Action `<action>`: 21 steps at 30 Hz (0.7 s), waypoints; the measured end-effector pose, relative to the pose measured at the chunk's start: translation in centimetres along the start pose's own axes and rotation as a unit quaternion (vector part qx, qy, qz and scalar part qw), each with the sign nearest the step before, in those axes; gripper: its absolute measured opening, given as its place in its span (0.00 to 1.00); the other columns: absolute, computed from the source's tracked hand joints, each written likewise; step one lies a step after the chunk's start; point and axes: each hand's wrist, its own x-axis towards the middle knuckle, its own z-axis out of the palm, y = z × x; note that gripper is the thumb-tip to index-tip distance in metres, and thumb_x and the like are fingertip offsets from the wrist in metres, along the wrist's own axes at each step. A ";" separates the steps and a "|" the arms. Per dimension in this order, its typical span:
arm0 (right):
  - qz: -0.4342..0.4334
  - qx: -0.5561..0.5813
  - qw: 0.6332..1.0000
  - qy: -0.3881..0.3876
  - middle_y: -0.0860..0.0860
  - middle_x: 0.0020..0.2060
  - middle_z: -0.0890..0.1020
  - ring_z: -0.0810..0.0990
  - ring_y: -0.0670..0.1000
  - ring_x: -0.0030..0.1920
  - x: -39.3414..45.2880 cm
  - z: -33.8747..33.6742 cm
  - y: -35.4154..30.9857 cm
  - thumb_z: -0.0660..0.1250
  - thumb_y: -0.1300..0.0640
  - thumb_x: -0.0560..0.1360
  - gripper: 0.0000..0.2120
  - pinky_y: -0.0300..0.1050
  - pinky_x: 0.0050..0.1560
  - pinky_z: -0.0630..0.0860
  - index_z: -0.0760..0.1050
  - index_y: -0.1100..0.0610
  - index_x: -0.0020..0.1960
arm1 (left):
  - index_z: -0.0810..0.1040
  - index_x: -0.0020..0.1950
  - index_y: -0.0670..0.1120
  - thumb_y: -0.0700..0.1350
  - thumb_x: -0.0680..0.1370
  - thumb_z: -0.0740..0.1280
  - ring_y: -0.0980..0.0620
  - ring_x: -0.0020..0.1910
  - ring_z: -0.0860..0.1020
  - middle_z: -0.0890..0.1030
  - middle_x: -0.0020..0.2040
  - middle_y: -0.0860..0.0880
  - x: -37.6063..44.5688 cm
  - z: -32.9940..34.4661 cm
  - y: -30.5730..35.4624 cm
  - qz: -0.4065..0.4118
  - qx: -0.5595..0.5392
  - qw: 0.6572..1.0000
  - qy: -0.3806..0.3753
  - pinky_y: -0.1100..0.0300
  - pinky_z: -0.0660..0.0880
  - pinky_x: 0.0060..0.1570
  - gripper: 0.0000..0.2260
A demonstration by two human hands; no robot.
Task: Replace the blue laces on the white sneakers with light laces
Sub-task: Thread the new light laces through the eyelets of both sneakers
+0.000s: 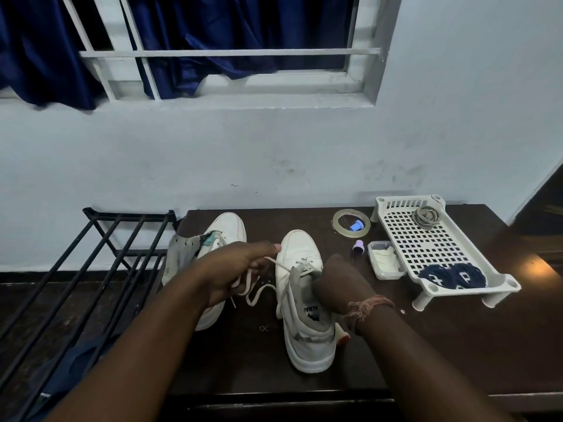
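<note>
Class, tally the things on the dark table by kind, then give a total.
White sneakers: 2
Perforated white trays: 1
Coiled blue laces: 2
Tape rolls: 1
Small clear tubs: 1
Total: 7

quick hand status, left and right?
Left hand: pinching the light lace, pulling it from the right sneaker.
Right hand: fingers curled, gripping that sneaker's collar.

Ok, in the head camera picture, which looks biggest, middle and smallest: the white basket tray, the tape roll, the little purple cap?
1. White basket tray, biggest by far.
2. Tape roll.
3. Purple cap, smallest.
</note>
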 end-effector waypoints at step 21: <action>0.010 0.062 0.998 0.007 0.62 0.58 0.79 0.79 0.59 0.58 0.2 0.1 0.3 0.62 0.63 0.76 0.15 0.43 0.48 0.70 0.67 0.66 0.61 | 0.78 0.45 0.46 0.59 0.70 0.68 0.52 0.33 0.79 0.82 0.37 0.49 3.9 4.3 -5.2 0.008 0.267 0.950 0.163 0.57 0.75 0.36 0.17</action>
